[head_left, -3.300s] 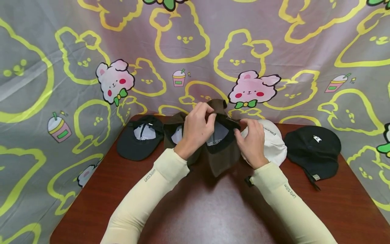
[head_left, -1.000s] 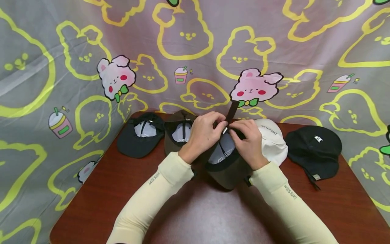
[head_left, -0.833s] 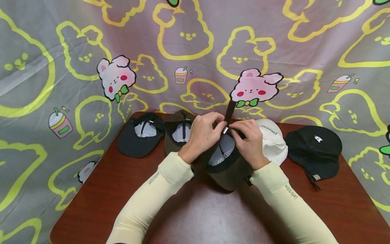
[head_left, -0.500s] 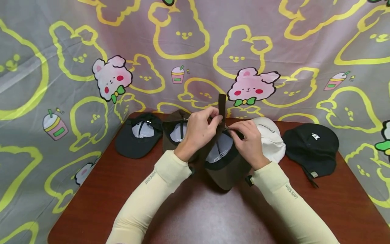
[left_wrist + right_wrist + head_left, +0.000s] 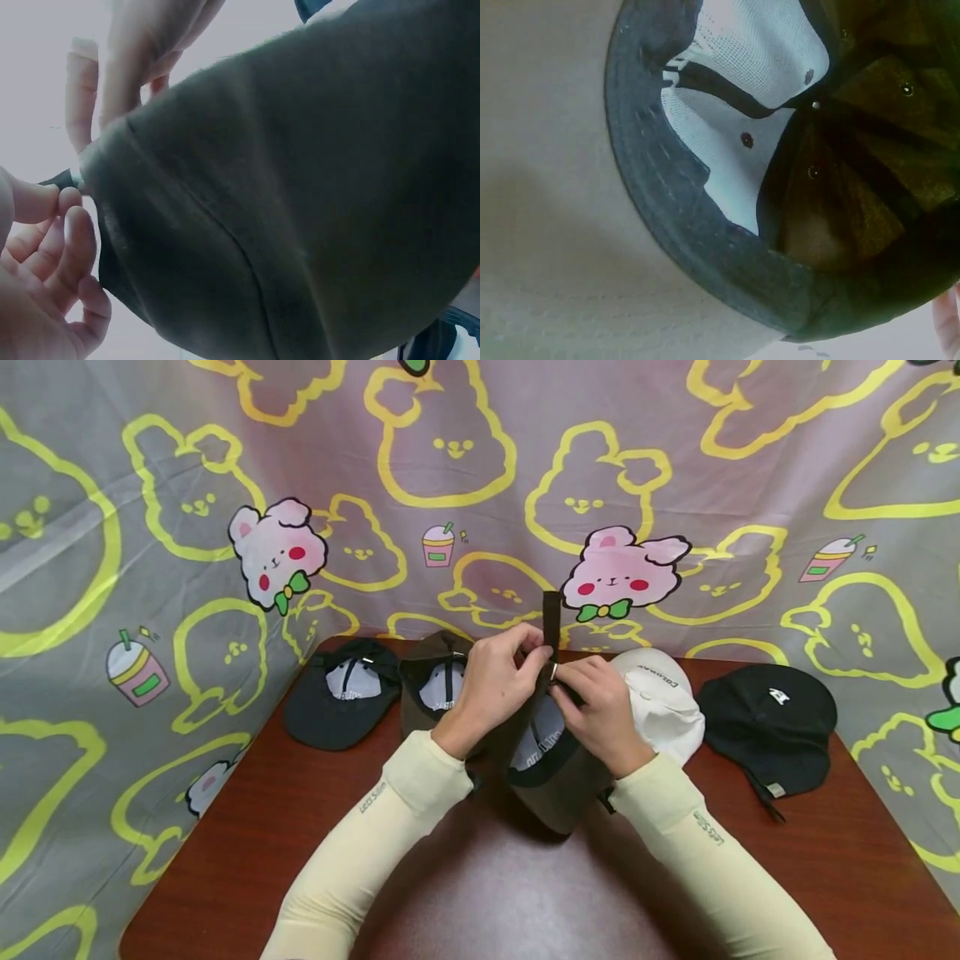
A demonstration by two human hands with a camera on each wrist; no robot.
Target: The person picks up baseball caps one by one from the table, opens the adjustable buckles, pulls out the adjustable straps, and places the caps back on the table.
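Note:
A dark brown cap [image 5: 558,793] hangs between both hands near the middle of the table, brim toward me and its grey inner lining showing. Its long strap [image 5: 552,618] stands straight up, and a small metal buckle [image 5: 554,671] shines at its base. My left hand [image 5: 495,681] pinches the strap between thumb and fingers just above the buckle. My right hand [image 5: 603,710] pinches right at the buckle from the other side. The left wrist view is filled by the cap's crown [image 5: 300,187]; in the right wrist view the inner sweatband [image 5: 705,255] and brim show.
On the reddish-brown table [image 5: 225,860], a black cap [image 5: 333,718] and another brown cap [image 5: 427,652] lie inside-up at left. A white cap [image 5: 667,710] and a black cap [image 5: 772,718] with a dangling strap sit at right. A patterned cloth [image 5: 480,468] hangs behind.
The loose strap end, folded over earlier, now stands upright above the buckle. Over the last half second my right hand has shifted left to the buckle; the other caps stay put.

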